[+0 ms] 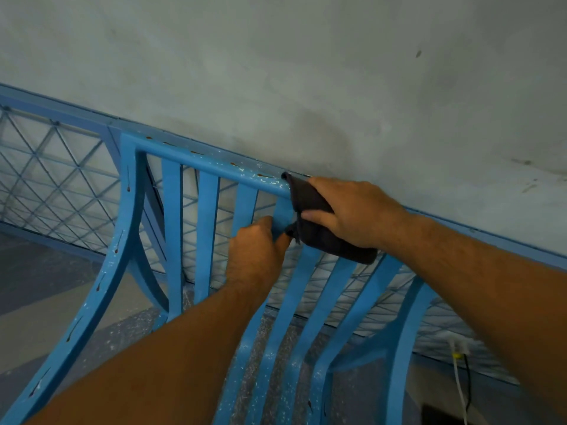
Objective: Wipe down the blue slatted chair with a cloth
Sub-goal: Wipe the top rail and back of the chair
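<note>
- The blue slatted chair point(171, 228) stands right before you, its backrest against a mesh fence point(46, 179).
- Your left hand point(257, 253) is curled, finger and thumb pinching a slat point(280, 211) just below the top rail point(214, 162), beside the cloth's hanging corner.
- The dark cloth point(319, 234) drapes over that rail.
- Your right hand point(352, 216) grips the cloth from above, thumb in front, fingers wrapped over it.
</note>
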Available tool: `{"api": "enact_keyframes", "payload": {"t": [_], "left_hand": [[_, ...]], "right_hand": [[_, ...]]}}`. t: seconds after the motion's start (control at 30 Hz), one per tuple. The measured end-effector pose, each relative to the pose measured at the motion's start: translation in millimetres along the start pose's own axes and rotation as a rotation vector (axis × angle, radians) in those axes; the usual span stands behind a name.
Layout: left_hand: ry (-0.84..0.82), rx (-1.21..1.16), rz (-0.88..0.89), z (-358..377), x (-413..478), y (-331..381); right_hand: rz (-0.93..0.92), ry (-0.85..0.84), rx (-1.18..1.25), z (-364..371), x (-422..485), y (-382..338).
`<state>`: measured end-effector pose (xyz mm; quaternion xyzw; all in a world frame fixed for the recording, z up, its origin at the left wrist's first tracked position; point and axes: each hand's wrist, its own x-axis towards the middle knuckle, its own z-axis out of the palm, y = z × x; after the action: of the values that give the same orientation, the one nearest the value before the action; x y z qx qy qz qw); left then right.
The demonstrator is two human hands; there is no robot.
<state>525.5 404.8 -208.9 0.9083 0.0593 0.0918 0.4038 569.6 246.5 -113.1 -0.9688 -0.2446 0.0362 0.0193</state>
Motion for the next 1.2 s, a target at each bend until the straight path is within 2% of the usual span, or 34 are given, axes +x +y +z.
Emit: {"api": "enact_keyframes", "payload": {"t": [0.1,0.17,0.23,0.3,0.43,0.53,0.6,0.7,0.8,0.93,1.1,1.2], "left_hand": [[-0.018,-0.021,-0.002,-1,2,0],[-0.034,-0.032,-0.016,-1,3,-1],[-0.044,-0.025,-0.022,-3,3,-1],[-0.064,-0.033,-0.022,-5,4,1],[-0.069,0.042,-0.003,-20,2,-8],[0.048,0.084,0.015,-40,-5,-25],[0.105,0.088,0.003,-51,-1,-31],[0.034,0.084,0.003,-50,13,-30],[0.002,0.047,-0.042,-42,21,-27],[-0.036,0.114,-0.046,-43,27,-29],[-0.09,0.187,-0.048,-46,25,-26],[-0.136,0.206,-0.066,-47,25,-24]], "right_hand": [[0.157,-0.067,-0.027,-5,24,-17],[0.2,-0.007,-0.065,-2,30,-26],[0.166,0.121,-0.132,5,24,-29],[0.056,0.197,-0.094,10,15,-24],[-0.047,0.081,0.093,4,9,-15],[0.092,-0.008,-0.007,-2,21,-23],[0.171,-0.006,-0.052,-3,29,-34],[0.192,0.155,-0.177,7,26,-42],[0.072,0.259,-0.176,18,16,-36],[-0.007,0.119,-0.023,12,2,-13],[0.191,0.048,-0.156,5,-6,-3],[0.244,0.039,-0.175,0,7,-14]]}}
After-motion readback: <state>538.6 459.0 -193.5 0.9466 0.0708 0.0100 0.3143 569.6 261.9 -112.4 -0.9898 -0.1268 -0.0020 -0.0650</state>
